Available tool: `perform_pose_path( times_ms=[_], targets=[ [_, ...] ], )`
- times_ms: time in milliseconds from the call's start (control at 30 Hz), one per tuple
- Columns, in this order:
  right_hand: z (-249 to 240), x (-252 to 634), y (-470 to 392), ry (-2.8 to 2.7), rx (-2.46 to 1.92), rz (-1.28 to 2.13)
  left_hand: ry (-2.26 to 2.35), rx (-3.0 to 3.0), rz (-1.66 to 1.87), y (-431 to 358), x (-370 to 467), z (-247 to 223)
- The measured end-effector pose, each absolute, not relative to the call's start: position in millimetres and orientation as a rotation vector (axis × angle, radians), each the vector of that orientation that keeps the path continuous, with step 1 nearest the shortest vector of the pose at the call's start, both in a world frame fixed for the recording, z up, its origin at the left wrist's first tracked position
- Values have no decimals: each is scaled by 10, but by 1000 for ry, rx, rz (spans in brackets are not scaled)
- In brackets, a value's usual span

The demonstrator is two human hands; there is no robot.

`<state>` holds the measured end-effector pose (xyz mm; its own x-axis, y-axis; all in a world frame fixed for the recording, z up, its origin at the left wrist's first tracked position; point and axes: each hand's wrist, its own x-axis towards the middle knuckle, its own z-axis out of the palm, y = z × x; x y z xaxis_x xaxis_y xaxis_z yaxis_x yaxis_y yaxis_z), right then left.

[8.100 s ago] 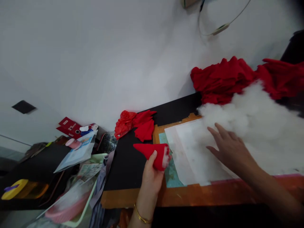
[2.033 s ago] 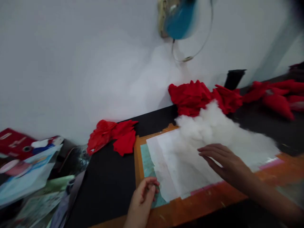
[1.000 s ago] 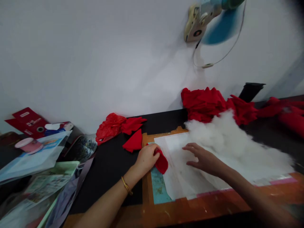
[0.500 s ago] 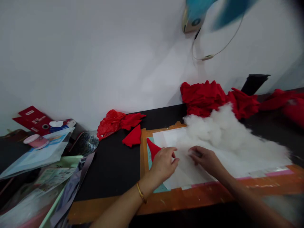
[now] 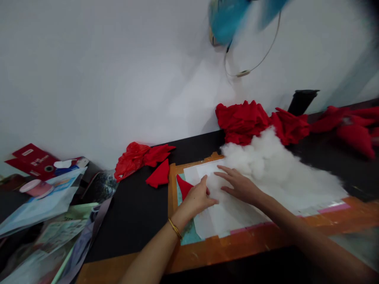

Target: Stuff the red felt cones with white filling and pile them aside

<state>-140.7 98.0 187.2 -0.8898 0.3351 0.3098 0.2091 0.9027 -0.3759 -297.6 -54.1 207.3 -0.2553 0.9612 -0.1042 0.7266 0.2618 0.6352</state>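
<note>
My left hand [image 5: 197, 199], a gold bangle on its wrist, has fingers curled round a red fabric piece [image 5: 183, 186]. The pointed end sticks out past the knuckles, and a bit of red shows in the palm; thumb and index finger are apart. My right hand [image 5: 239, 184] is open, fingers spread over the white paper sheet [image 5: 237, 221], with nothing in it. Just beyond it lies a big heap of white fluffy stuffing [image 5: 284, 165], apart from the fingertips or nearly so.
Several red fabric pieces [image 5: 242, 120] are piled along the wall. Two more red pieces [image 5: 159, 174] and a red plastic bag [image 5: 132, 159] lie on the black table [image 5: 133, 221]. Boxes and a cluttered green-rimmed bin [image 5: 89, 207] stand left. A cable [image 5: 266, 55] hangs on the wall.
My right hand has opened from a loose pinch, its fingers now spread. The left hand still has the red piece. The view has shifted slightly to the right.
</note>
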Motion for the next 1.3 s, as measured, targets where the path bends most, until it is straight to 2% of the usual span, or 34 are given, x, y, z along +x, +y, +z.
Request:
perform_pose_path(
  times_ms=[200, 500, 667, 733, 867, 1033, 1133, 1200, 1300],
  targets=[
    [1788, -1630, 853, -2794, -441, 528, 2266, 1591, 576, -349, -2941, 1953],
    [1742, -1225, 1197, -2760, -683, 353, 2458, 1571, 613, -502, -3267, 2086],
    [1951, -1132, 1006, -2625, -501, 319, 2541, 1591, 657, -641, -3307, 2267],
    [2048, -1199, 800, -2493, -435, 502, 2537, 1628, 693, -671, -3206, 2319],
    [2077, -1439, 455, -2341, -497, 1073, 2355, 1813, 925, -685, -2966, 2330],
    [1944, -1560, 407, -2221, -576, 1336, 1978, 1970, 1057, -722, -2968, 2215],
    [1906, -1507, 451, -2301, -586, 1251, 1896, 1906, 1083, -846, -3099, 2187],
    [1885, -1469, 457, -2357, -603, 1108, 2040, 1796, 1036, -973, -3170, 2183],
    [1850, -1461, 378, -2448, -620, 954, 2295, 1733, 787, -1165, -3203, 2134]
  ],
)
